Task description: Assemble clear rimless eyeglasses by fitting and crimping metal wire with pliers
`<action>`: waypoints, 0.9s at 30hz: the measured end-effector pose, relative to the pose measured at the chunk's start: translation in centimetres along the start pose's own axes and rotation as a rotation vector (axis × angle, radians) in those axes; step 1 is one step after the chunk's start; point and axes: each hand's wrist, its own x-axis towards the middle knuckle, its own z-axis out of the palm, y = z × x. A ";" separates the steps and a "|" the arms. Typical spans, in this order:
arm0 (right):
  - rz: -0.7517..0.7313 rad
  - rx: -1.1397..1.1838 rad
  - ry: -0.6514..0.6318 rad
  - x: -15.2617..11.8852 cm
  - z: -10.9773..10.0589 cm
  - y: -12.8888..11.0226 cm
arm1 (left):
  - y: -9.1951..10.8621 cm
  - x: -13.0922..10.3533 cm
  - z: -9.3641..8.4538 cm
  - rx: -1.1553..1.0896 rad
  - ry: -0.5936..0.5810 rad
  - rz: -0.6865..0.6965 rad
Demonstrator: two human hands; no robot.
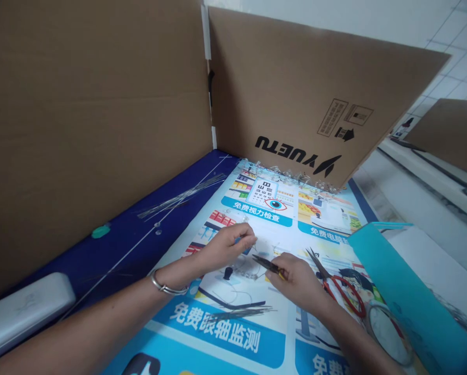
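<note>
My left hand [235, 244] is closed in a pinch over the printed poster; what sits between the fingertips is too small to make out. Facing it, my right hand [296, 278] grips a pair of pliers [268, 264] with dark narrow jaws and a yellow-and-black handle. The jaws point toward the left fingertips but stay apart from them. Below the two hands lie small clear pieces [247, 272] and thin curved wire. A bundle of thin straight wires [243, 312] rests closer to me.
Red-handled scissors [348, 298], a tape roll [390, 333] and a teal box [409, 297] stand right. More wires [182, 197] lie back left, beyond a white case [26, 315]. Cardboard panels [296, 94] wall the left and back; clear pieces line the back panel's foot.
</note>
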 end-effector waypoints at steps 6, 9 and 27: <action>0.005 -0.112 0.022 -0.1 0.0 0.2 | 0.4 0.0 -0.3 0.086 0.015 0.028; 0.017 -0.161 0.023 -0.2 -0.3 0.1 | 0.7 0.0 -0.4 0.125 -0.007 0.054; 0.003 -0.367 0.056 -0.5 -0.8 -0.2 | 0.6 -0.2 -0.2 0.213 0.058 0.104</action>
